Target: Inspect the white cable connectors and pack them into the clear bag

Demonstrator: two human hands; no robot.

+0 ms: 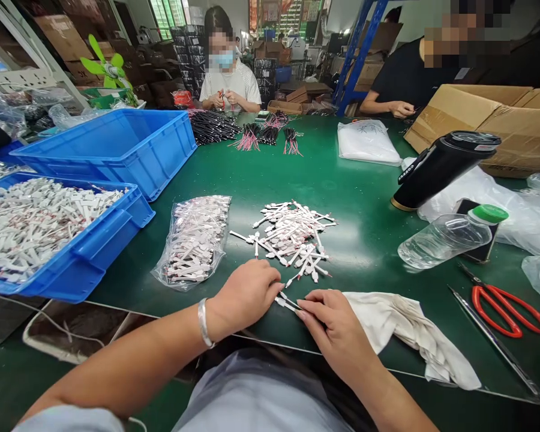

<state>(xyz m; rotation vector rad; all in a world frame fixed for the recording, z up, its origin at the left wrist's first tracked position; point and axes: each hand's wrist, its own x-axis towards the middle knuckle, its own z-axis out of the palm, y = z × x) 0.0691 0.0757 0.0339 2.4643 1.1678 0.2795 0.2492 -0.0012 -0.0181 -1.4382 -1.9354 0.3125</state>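
Observation:
My left hand (245, 294) and my right hand (330, 330) meet low on the green workbench (355, 210). Between their fingertips is a small white wired part (287, 303), partly hidden by my fingers. Just above them lies a loose pile of similar white parts with pink wires (292, 231). A clear plastic bag packed with these parts (192, 240) lies left of the pile. A crumpled white cloth (407, 324) lies against my right hand.
Blue crates (78, 264) stand at the left, the nearer one full of white parts. Red-handled scissors (508, 311), a water bottle (445, 240) and a black flask (443, 171) lie on the right. Two co-workers (227, 78) (409, 78) handle items across the bench, near black wire bundles (211, 127).

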